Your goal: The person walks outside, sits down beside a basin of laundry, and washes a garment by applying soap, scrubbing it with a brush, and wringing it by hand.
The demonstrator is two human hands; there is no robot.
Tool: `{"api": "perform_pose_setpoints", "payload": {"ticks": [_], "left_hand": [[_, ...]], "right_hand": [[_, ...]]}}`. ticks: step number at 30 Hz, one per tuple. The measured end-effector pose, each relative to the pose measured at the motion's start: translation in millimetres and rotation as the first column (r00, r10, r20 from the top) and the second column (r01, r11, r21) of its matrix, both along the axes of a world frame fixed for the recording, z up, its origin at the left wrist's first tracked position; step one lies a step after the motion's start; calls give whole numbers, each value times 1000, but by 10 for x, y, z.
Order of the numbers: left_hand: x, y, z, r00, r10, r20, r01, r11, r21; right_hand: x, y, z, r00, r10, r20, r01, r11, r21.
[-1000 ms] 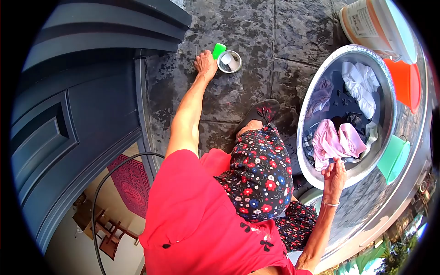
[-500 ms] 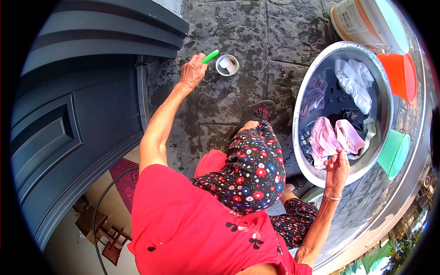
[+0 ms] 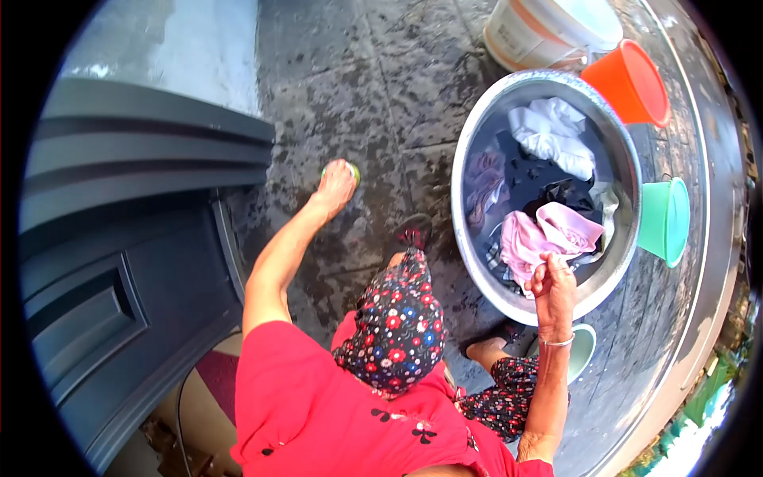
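Note:
My left hand (image 3: 337, 188) reaches down over the ground, its fingers closed around a green round lid (image 3: 357, 174). Only the lid's edge shows past the fingers, and the small tub with white pieces is hidden beneath them. On the other side, my right hand (image 3: 555, 280) pinches the near end of a pink garment (image 3: 548, 232) at the front of a large metal basin (image 3: 467, 266). The rest of the pink cloth lies over dark and light clothes in the dark water. A white garment (image 3: 553, 137) floats at the basin's far side, with a greyish-purple cloth (image 3: 485, 181) at its left.
Beyond the basin stand a white and orange bucket (image 3: 520, 36), an orange bucket (image 3: 624, 82) and a green bucket (image 3: 664, 221). A pale green container (image 3: 582, 354) sits by my right forearm. A dark panelled door (image 3: 87, 318) borders the wet stone floor (image 3: 366, 87) on the left.
My left hand has brought the green lid over the small tub, which is now covered. The view has shifted, while my right hand keeps its pinch on the pink garment.

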State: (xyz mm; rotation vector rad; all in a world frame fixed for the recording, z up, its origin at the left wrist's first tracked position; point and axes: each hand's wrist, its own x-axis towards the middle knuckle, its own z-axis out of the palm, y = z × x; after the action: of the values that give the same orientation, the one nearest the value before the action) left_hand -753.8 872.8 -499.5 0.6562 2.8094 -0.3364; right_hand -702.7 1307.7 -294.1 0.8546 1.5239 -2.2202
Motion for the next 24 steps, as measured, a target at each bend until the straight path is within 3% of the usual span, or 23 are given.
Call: {"api": "perform_pose_setpoints", "payload": {"ticks": [1, 3, 5, 7, 9, 11, 13, 15, 17, 19, 21, 22, 24], "left_hand": [[-3, 2, -163, 998, 43, 40, -44, 999, 31], [27, 60, -244, 960, 277, 42, -278, 922, 270], [-35, 145, 9, 791, 492, 362, -610, 669, 425], [-45, 170, -214, 611, 644, 460, -781, 396, 483], [-76, 177, -137, 491, 680, 544, -871, 384, 307], [39, 97, -639, 570, 752, 333, -808, 438, 393], [-29, 159, -442, 448, 743, 497, -888, 302, 347], [-49, 141, -404, 406, 728, 552, -908, 252, 335], [-68, 124, -603, 446, 767, 461, -879, 280, 385], [-93, 161, -625, 416, 775, 475, -901, 281, 331], [-103, 140, -771, 492, 757, 430, -869, 396, 296], [-90, 148, -907, 575, 754, 318, -812, 476, 339], [-86, 169, -904, 583, 737, 342, -808, 484, 335]], "right_hand": [[4, -7, 1, 1000, -2, -1, 2, 1000, -14], [6, 4, -9, 1000, -13, -9, 13, 999, -35], [-3, -18, 43, 1000, -28, -4, 28, 999, -16], [9, 35, 9, 999, -43, -25, 42, 998, -53], [14, 26, 22, 999, -35, -24, 34, 999, -36], [25, 40, -6, 999, -40, -18, 39, 999, -31], [41, 60, -33, 998, -37, -50, 34, 998, -52], [41, 60, -21, 998, -45, -42, 43, 998, -54], [18, 49, 28, 999, -47, -18, 46, 996, -71], [17, 49, 2, 998, -47, -28, 45, 996, -73], [8, 37, 5, 998, -47, -34, 43, 994, -100], [-11, 16, 39, 998, -45, -37, 41, 994, -98], [3, 22, 38, 998, -38, -40, 33, 994, -108]]}}
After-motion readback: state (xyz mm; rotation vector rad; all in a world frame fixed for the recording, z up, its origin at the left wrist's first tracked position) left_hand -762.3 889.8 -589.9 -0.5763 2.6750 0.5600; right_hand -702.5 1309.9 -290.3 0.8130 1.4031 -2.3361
